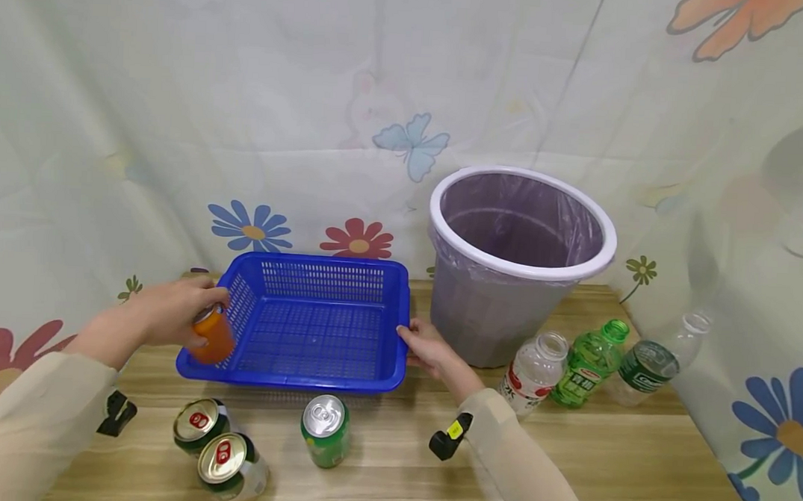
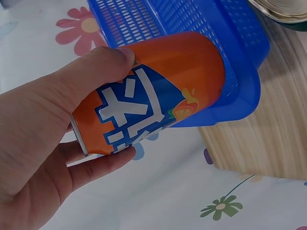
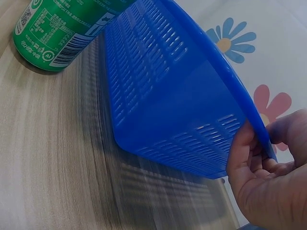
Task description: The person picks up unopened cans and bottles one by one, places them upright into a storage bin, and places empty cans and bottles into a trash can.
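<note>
An orange soda can [image 2: 192, 72] with a blue and white label is gripped in my left hand [image 1: 173, 311], thumb on one side and fingers on the other. In the head view the can is tilted over the left rim of a blue plastic basket [image 1: 315, 381]. My right hand [image 1: 431, 347] pinches the basket's right rim between thumb and fingers, seen closely in the right wrist view. The basket's slatted floor shows nothing on it. A green can [image 1: 326, 430] stands upright in front of the basket, and two dark green and white cans [image 1: 233, 471] stand to its left.
A grey bin [image 1: 486, 314] with a white rim and a clear liner stands right of the basket. Three bottles stand beyond my right forearm: a clear one [image 1: 534, 372], a green one [image 1: 588, 363] and another clear one [image 1: 652, 366]. A printed curtain backs the wooden table [image 1: 378, 474].
</note>
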{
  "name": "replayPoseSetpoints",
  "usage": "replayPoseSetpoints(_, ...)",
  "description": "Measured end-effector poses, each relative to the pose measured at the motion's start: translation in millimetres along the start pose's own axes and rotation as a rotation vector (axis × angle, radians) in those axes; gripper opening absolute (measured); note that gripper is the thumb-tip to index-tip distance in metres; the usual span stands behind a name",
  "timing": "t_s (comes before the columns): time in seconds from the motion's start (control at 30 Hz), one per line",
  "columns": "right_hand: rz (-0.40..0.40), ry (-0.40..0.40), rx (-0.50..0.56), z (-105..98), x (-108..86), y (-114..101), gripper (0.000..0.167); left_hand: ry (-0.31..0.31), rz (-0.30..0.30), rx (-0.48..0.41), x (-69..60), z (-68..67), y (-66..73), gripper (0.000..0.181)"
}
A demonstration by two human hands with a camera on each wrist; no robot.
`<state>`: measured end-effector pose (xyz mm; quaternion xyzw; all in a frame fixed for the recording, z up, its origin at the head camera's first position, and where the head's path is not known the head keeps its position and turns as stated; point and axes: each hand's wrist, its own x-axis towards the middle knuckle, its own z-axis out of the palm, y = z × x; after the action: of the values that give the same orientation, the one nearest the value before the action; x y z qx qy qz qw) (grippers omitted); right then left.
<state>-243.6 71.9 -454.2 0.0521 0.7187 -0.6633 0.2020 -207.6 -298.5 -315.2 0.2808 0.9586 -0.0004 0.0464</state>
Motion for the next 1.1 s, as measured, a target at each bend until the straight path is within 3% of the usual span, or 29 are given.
replayPoseSetpoints(0.27,0.0,-0.012,-0.005,0.1,0.4,2.0,0.026,-0.055,-0.01,-0.001,9.6,7.4,0.8,0.045)
replayPoseSetpoints(1.1,-0.02,-0.02,0.029,0.4,-2.8,-2.0,0.023,-0.091,-0.034,0.015,32.8,27.2,-2.0,0.043)
